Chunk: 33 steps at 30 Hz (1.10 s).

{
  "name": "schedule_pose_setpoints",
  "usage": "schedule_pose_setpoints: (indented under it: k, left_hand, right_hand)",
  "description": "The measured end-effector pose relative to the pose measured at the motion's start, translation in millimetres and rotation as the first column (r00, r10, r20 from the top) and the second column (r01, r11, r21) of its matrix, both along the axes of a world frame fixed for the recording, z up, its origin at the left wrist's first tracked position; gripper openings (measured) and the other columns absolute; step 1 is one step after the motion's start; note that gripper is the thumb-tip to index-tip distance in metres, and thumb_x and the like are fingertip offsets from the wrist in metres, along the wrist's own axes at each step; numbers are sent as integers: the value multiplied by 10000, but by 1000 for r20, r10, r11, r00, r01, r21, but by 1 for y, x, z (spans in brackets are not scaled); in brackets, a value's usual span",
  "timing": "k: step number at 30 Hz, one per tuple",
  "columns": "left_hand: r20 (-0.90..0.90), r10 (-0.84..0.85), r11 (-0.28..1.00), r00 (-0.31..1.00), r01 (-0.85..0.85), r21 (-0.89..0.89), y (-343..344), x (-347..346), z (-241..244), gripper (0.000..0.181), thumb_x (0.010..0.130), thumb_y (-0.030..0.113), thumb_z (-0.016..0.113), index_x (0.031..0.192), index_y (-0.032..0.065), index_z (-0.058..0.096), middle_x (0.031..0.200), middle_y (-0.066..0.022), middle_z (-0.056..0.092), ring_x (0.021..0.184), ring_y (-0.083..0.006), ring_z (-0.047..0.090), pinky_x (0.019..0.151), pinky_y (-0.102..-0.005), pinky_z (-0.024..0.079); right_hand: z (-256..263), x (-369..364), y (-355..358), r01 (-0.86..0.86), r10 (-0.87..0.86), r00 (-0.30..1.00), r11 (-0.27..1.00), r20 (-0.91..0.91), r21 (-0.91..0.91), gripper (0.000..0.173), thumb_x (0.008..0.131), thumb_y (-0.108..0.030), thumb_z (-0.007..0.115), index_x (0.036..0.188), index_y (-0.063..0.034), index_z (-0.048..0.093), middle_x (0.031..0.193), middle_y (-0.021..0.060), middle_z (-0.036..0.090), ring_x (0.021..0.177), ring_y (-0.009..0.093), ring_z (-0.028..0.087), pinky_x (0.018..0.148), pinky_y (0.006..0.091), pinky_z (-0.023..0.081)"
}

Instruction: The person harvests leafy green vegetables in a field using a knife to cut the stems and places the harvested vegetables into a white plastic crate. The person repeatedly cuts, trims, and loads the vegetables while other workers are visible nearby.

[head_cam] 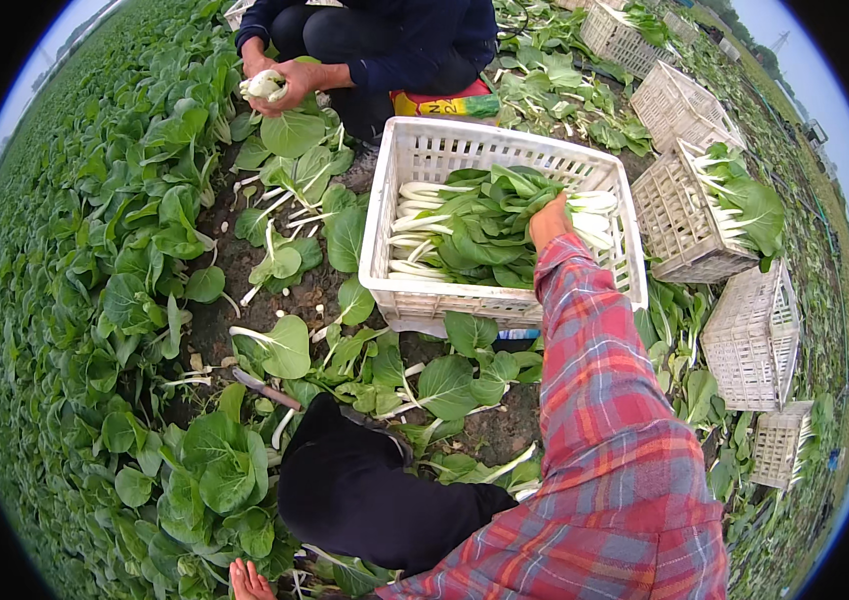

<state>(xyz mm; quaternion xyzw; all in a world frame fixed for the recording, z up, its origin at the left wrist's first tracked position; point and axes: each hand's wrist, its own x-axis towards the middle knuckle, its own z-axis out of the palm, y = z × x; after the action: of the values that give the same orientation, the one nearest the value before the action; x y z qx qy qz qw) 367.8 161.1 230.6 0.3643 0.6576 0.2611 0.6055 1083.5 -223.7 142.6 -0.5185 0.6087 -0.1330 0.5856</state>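
Note:
My right hand (549, 220) reaches into a white plastic crate (462, 296), on the leaves at the right end of the bok choy (484, 225) in it. Whether its fingers grip a bunch is hidden by leaves and sleeve. The bok choy lie with white stalks outward at both ends and green leaves in the middle. My left hand (250, 581) is low at the bottom edge, its fingers apart beside the growing plants, with nothing seen in it. A knife or sickle (267, 388) with a wooden handle lies on the soil near my knee.
A co-worker (394, 45) squats beyond the crate, both hands on a bok choy (263, 85). Uncut bok choy (94, 300) fill the left side. Loose leaves (288, 346) litter the soil. Several more crates (754, 337) stand along the right, one (687, 217) filled with bok choy.

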Motion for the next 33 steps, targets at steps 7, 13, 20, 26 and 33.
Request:
schedule_pose_setpoints:
  k: [7, 13, 20, 26, 33]
  left_hand:
    - [61, -96, 964, 994, 108, -242, 4, -14, -61, 540, 922, 213, 580, 1405, 41, 412, 1391, -91, 508, 1209, -186, 535, 880, -259, 483]
    - [21, -77, 978, 997, 79, -194, -32, 42, -60, 480, 915, 191, 597, 1344, 23, 464, 1337, -118, 548, 1054, -166, 605, 768, -242, 506]
    - [56, -180, 983, 982, 181, -26, -49, 36, -42, 335, 907, 139, 606, 1216, 18, 566, 1236, -136, 620, 906, -146, 672, 669, -209, 505]
    - [-53, -530, 827, 846, 529, 190, -77, 27, -79, 264, 839, 7, 637, 1101, 17, 608, 1039, -56, 670, 851, -112, 653, 715, -259, 507]
    - [-420, -738, 229, 528, 781, 581, -62, 126, -86, 307, 748, -48, 613, 1044, 25, 578, 970, -119, 617, 869, -261, 651, 751, -330, 539]
  right_hand:
    - [-52, 44, 3, -168, 162, 985, 975, -51, -144, 780, 717, -596, 617, 1190, 19, 538, 1093, 153, 633, 909, 241, 630, 758, 439, 508]
    - [-80, 73, -1, -410, 405, 912, 894, -64, -178, 858, 742, -684, 508, 1245, 11, 506, 1114, 163, 626, 916, 241, 633, 758, 433, 503]
    - [-90, 50, -95, -818, 818, 559, 571, -136, 73, 958, 771, -786, 381, 1310, 1, 468, 1138, 175, 619, 923, 240, 637, 759, 427, 496]
    - [-19, 48, -140, -935, 896, 350, 318, -274, -155, 910, 856, -770, 314, 1233, 24, 552, 1038, 179, 654, 739, 211, 647, 632, 291, 492]
    - [102, -189, 86, -587, 917, -396, -205, 57, -783, 380, 1038, -282, 395, 1057, 12, 635, 848, 73, 661, 699, 109, 599, 686, 251, 493]
